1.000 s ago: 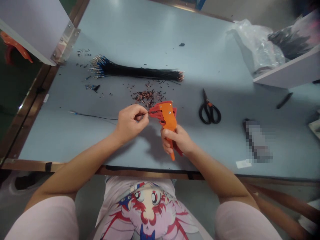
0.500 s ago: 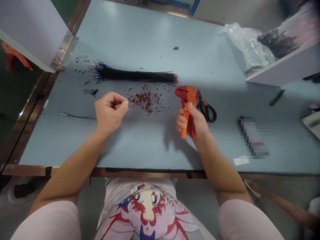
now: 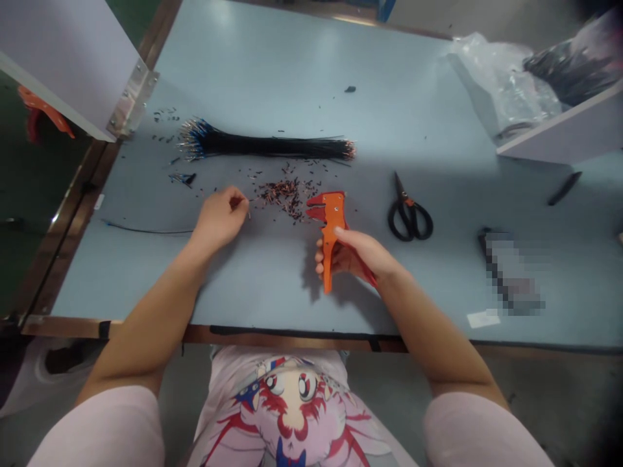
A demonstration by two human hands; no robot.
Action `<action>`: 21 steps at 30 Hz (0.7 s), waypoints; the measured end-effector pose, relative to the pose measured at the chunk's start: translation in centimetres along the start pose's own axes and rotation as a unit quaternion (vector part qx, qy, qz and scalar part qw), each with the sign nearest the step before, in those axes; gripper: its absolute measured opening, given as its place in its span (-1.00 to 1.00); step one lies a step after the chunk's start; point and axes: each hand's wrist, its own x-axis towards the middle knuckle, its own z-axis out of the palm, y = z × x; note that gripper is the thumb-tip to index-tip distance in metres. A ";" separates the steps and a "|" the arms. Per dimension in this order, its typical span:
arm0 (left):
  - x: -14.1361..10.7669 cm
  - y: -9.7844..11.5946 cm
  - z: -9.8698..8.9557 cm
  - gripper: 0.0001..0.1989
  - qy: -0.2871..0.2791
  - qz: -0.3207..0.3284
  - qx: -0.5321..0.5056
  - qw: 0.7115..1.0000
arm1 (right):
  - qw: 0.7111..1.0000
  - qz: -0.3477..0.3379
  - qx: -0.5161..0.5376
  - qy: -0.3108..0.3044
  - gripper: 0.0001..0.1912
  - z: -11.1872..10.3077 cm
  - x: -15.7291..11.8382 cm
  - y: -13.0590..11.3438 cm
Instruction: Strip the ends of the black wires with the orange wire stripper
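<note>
Right hand (image 3: 364, 250) and the orange-red hand tool (image 3: 335, 224) have swung toward 9 o'clock since the last frame; scissors (image 3: 409, 202) are now fully uncovered. Left hand (image 3: 219, 219) is about where we had it.

Left pose: our forearm comes up from 7 o'clock, wrist roughly straight. Can't tell if the hand touches the tabletop (image 3: 272, 285). Thumb and index fingers are pinched together, no gap we can see, on a thin black wire (image 3: 150, 230). Wire runs past the wrist toward 9 o'clock to its blue end; the short tip at our fingers is too small to read.

Right pose: our forearm comes in from 4 o'clock, hand pointing toward 10. Fingers are curled around the orange handle, thumb laid on its upper part. Tool head faces 9 o'clock, red jaws parted; handle points to 6, red lever splayed toward 5 along the palm. We've got the tool above the tabletop, casting a shadow.

From the pile of clippings (image 3: 282, 192): left hand at 8, tool at 4 with jaw tips near the pile, wire bundle (image 3: 272, 146) at 12. Scissors lie at 3 from the tool head.
</note>
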 end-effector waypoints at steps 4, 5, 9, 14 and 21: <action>0.0 -0.1 1.2 -0.96 -0.041 -0.023 -0.037 0.998 | 1.000 -0.001 0.002 -0.021 -0.62 0.0 0.3 0.4; -0.2 0.4 1.4 -0.95 -0.068 -0.029 -0.078 0.994 | 1.000 -0.006 0.003 -0.031 -0.62 -0.1 0.4 0.5; -0.8 2.2 1.8 -0.90 -0.048 -0.009 -0.162 0.986 | 0.998 -0.039 0.000 -0.056 -0.58 -0.3 0.9 0.9; -1.2 3.4 1.0 -0.92 0.044 0.021 -0.118 0.992 | 0.998 -0.025 -0.047 -0.019 -0.57 0.2 0.4 0.9; -1.9 4.8 1.0 -0.94 0.038 -0.013 -0.182 0.982 | 0.998 -0.027 -0.015 -0.056 -0.64 0.8 0.3 1.5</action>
